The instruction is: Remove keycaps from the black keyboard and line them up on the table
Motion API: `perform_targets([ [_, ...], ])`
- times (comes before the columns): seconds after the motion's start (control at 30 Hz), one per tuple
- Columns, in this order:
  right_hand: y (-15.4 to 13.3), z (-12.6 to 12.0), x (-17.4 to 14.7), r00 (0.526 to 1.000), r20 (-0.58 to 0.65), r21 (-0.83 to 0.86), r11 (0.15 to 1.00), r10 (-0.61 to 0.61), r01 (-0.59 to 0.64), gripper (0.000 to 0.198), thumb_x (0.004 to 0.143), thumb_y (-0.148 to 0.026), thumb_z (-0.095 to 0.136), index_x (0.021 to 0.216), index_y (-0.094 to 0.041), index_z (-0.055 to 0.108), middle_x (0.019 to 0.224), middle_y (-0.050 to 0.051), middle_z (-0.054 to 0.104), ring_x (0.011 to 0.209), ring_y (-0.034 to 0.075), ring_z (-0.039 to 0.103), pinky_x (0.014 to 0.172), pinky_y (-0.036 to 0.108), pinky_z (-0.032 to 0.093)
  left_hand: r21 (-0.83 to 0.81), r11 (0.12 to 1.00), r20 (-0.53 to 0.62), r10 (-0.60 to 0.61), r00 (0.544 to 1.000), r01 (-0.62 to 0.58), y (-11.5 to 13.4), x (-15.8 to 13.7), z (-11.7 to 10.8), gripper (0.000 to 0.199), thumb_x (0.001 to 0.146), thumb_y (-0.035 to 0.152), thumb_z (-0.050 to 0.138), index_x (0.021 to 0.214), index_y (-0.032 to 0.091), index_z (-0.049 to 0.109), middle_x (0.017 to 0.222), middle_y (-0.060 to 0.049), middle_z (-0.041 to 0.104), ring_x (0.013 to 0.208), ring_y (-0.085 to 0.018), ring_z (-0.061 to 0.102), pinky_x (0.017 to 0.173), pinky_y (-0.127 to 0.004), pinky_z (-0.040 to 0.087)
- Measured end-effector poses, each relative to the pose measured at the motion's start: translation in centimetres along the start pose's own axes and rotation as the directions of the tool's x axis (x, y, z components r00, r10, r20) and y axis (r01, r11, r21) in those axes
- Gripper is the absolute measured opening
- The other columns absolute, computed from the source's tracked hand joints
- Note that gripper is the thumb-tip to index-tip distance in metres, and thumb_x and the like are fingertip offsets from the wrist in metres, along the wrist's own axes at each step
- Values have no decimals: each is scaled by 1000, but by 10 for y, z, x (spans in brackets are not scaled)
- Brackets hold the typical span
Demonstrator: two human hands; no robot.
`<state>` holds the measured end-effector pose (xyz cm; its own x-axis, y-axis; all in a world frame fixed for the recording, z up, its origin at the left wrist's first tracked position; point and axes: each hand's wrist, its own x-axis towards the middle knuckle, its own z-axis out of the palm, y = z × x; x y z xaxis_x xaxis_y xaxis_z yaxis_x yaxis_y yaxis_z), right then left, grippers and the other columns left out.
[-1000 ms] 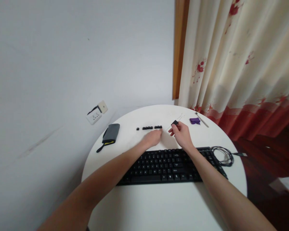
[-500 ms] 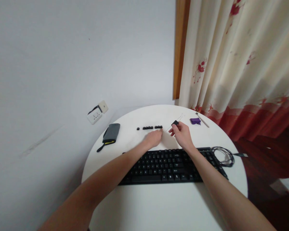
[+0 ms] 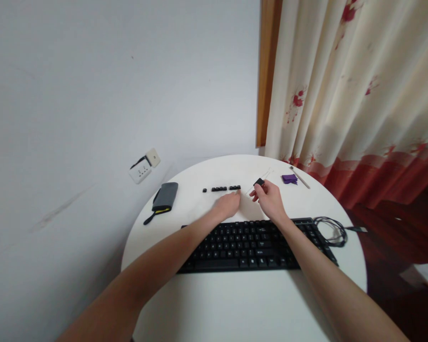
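On the white round table, small black keycaps [image 3: 219, 189] lie in a line, with a single keycap [image 3: 204, 190] apart at the left end. My left hand [image 3: 228, 203] is closed, its fingertips at the rightmost keycap [image 3: 238, 187]. Its other fingers are mostly hidden behind the back of the hand. In my right hand [image 3: 270, 195] a wire keycap puller [image 3: 259, 182] is pinched by its black body, thin wires sticking out, just right of the row. Below both hands lies a black keyboard [image 3: 235, 242], partly covered by my forearms.
A grey folded pouch [image 3: 166, 196] with a strap rests on the table's left. To the right are a purple folded cloth [image 3: 289, 179], a thin brush [image 3: 300, 177] and the keyboard's coiled cable [image 3: 331, 232]. A wall with sockets [image 3: 140, 171] borders the table; a curtain [image 3: 342, 95] hangs behind.
Almost nothing differs. The puller's wires have shifted very slightly in my right hand, and both hands stay in place.
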<state>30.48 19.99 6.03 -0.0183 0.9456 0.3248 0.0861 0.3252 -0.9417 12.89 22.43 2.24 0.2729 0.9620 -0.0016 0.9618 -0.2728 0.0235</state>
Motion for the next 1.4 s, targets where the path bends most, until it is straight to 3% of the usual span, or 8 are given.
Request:
perform_targets([
  [0.2,-1,0,-1,1000,3,-7,1000,4,-4,20,87,-35,53,80,-17,56,68,6,70,52,15,62,50,25,44,-39,999,0,7,1000,-6,3,-2,-3,50,98,17,26,146,10,38,122,-22,64,104,-31,66,82,-40,50],
  [0.27,-1,-1,0,1000,3,-11,1000,-2,2,20,87,-35,52,80,-17,56,68,6,70,52,15,62,50,25,44,-66,997,18,30,999,-28,1,-1,-9,47,98,18,29,141,9,45,118,-21,66,101,-30,66,81,-37,49],
  [0.43,-2,-1,-1,998,58,-36,999,-7,10,20,88,-34,52,79,-17,57,70,6,70,55,14,63,52,24,44,-206,967,97,175,980,-152,-12,-12,-42,29,95,24,44,98,14,72,93,-8,74,84,-20,66,75,-26,46],
  [0.53,-4,1,-4,973,230,-66,997,-26,43,18,88,-31,53,76,-17,57,70,5,69,59,14,63,55,24,45,-431,879,96,270,958,-204,-21,-36,-57,27,91,25,50,87,14,75,78,-5,73,75,-18,64,68,-25,43],
  [0.67,-9,5,-14,869,494,-89,991,-40,96,17,87,-26,53,74,-18,58,66,3,67,60,14,62,60,25,47,-574,803,75,248,966,-162,-23,-73,-56,22,85,28,60,94,17,77,84,-3,74,78,-18,64,73,-26,44],
  [0.8,-12,7,-23,806,590,-148,976,-43,161,17,89,-25,53,75,-17,60,69,2,68,62,14,61,60,25,45,-643,752,58,241,969,-149,-19,-92,-46,23,82,32,65,97,18,77,86,-2,74,80,-19,64,74,-26,45],
  [1.3,-18,2,-26,737,673,-222,934,-61,279,19,89,-23,55,76,-16,65,67,1,65,63,14,57,60,25,41,-655,730,-56,212,976,-196,-12,-98,-33,17,85,25,66,97,20,76,94,-4,69,84,-17,63,76,-26,47],
  [1.4,-17,2,-25,748,660,-236,928,-63,287,19,89,-23,55,76,-16,66,68,1,65,64,14,57,61,25,41,-640,742,-53,220,974,-202,-12,-98,-32,17,85,26,67,98,20,76,92,-3,69,82,-17,63,76,-27,46],
])
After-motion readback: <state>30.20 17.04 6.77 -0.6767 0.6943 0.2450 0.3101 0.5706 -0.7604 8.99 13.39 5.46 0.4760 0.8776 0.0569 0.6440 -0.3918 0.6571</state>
